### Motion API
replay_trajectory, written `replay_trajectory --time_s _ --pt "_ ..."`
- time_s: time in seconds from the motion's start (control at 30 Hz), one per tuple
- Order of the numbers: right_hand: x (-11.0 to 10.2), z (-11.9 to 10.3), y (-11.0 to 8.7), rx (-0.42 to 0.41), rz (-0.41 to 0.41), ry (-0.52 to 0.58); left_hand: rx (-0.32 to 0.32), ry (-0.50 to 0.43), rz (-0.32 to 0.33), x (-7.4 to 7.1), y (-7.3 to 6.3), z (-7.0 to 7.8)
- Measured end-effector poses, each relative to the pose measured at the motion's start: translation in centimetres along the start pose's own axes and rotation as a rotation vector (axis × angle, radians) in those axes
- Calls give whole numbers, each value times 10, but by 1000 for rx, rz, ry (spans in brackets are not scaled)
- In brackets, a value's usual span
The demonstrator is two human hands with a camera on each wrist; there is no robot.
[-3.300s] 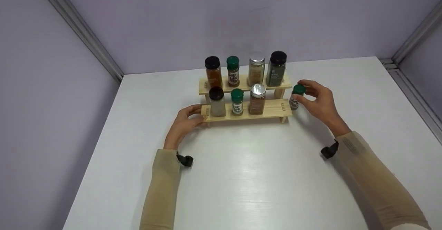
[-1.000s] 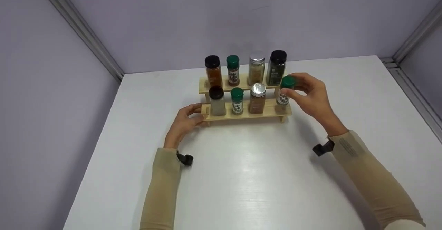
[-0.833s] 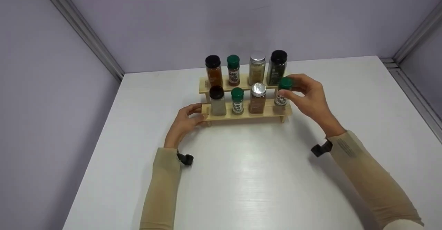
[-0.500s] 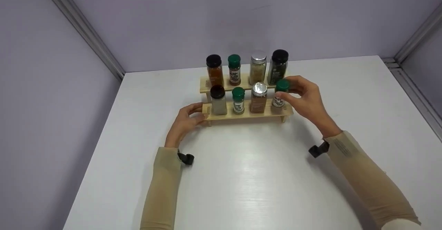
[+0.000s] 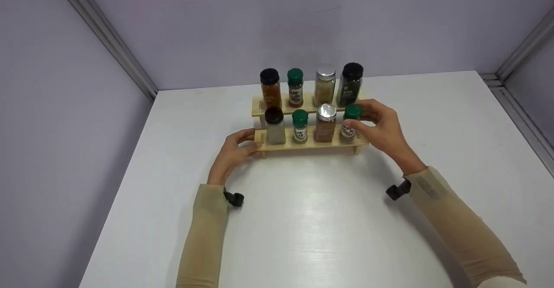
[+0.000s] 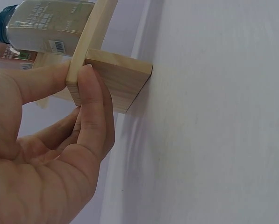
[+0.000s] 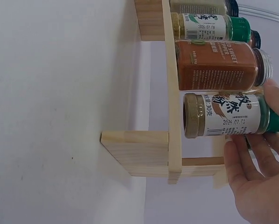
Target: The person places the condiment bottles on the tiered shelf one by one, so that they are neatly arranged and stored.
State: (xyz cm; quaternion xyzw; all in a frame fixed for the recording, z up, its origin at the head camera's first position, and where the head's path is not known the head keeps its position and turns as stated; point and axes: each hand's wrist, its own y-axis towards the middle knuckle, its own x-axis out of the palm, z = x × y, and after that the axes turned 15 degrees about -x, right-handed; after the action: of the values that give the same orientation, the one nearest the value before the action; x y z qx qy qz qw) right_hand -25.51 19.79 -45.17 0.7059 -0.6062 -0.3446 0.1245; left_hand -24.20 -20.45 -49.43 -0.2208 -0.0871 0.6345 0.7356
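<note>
A two-tier wooden spice rack (image 5: 309,145) stands on the white table. My left hand (image 5: 233,152) pinches the left end of its lower shelf; the left wrist view shows thumb and fingers (image 6: 90,112) on either side of the board. My right hand (image 5: 383,128) holds a small green-capped spice jar (image 5: 352,111) upright at the right end of the lower shelf. Seen from the right wrist, the jar's base (image 7: 193,116) is right over the board (image 7: 175,93), with at most a sliver of gap. Beside it is a silver-capped jar of reddish-brown powder (image 5: 325,126).
Further left on the lower shelf are another green-capped jar (image 5: 300,128) and a black-capped jar (image 5: 275,128). The upper shelf holds an orange-brown jar (image 5: 271,93), a green-capped jar (image 5: 295,91), a silver-capped jar (image 5: 324,89) and a dark jar (image 5: 349,89). A wall (image 5: 207,41) rises behind.
My right hand has brought the green-capped jar from the table beside the rack up over the lower shelf, then left and down towards the board. My left hand has kept its grip on the rack.
</note>
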Motion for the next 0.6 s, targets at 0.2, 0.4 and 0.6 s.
replay_trajectory --time_s 0.2,0.4,0.6 --pt "0 3 -1 3 -5 5 -11 12 -6 0 0 1" --pt "-1 5 -1 14 -4 4 -26 27 13 2 1 2" --pt "-1 5 -2 29 -20 3 -12 42 22 2 1 1"
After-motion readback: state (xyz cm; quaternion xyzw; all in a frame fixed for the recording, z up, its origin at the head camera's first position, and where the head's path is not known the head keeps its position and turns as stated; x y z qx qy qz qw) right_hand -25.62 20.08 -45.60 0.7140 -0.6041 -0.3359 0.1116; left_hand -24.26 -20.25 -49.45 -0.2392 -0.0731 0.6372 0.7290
